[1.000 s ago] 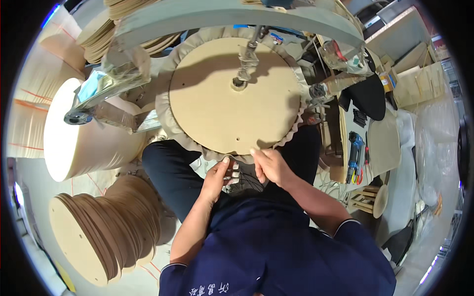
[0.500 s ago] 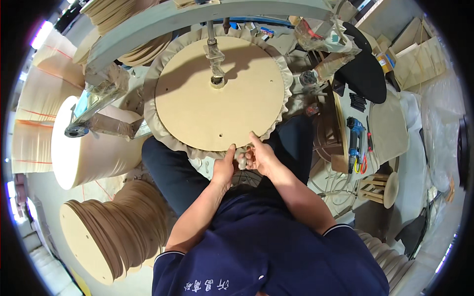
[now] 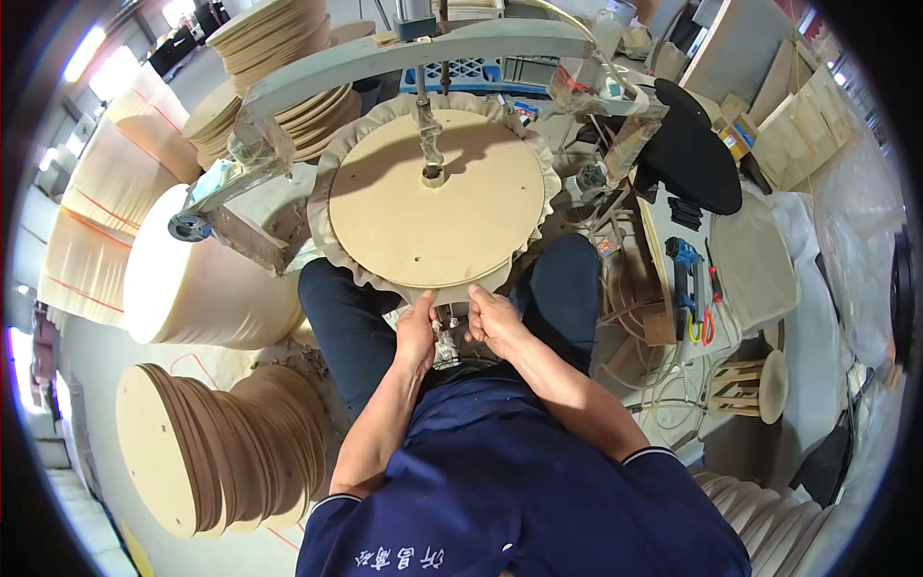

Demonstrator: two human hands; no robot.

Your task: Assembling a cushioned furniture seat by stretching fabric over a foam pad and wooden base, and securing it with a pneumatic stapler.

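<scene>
In front of my knees lies a round beige board (image 3: 437, 226) with small holes, face up. A ruffled grey-beige fabric cover (image 3: 334, 242) sticks out around its rim. A wrapped metal rod (image 3: 429, 139) presses on the board's middle from above. At the near rim, my left hand (image 3: 416, 329) is closed on the fabric edge, its thumb on top and its other fingers partly hidden below. Just right of it, my right hand (image 3: 493, 317) pinches the same edge, thumb pointing away from me. A short stretch of fabric spans the gap between both hands.
A grey arched frame (image 3: 413, 56) crosses beyond the board. Stacked round boards (image 3: 226, 447) and a large pale foam roll (image 3: 226, 279) stand left. At right, a bench carries a blue staple gun (image 3: 685, 264), scissors (image 3: 709, 325) and black round pads (image 3: 697, 144).
My view has shifted, showing more of the far side. My right thumb has left the board's face for the fabric edge. The fabric bunched between my hands now lies flatter and drawn toward me.
</scene>
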